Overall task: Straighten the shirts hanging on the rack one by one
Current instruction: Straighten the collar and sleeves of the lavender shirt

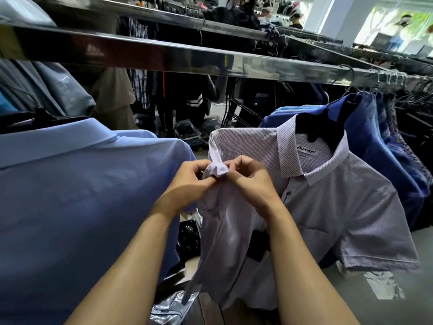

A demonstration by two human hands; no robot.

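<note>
**While one shirt is in hand, a packed row waits**

As both hands meet at the centre of the view, the person seems partway through a single garment. The left hand (187,181) and the right hand (253,181) each pinch, with curled fingers, a bunched wad of cloth (216,171) on the pale lilac, fine-checked, short-sleeved shirt (339,207). It hangs on a black plastic hanger (321,127) at about one o'clock, under the long chrome rail (210,64) that crosses twelve o'clock.

Its collar lies flat and the sleeve at four o'clock hangs smooth. The side under the hands is crumpled and twisted, so this shirt looks unfinished.

At nine o'clock a light blue shirt (82,184) hangs smooth; whether it has been dealt with cannot be told. At two to three o'clock a packed row of dark blue shirts (386,148) appears to await attention, so most of the task probably remains.
</note>
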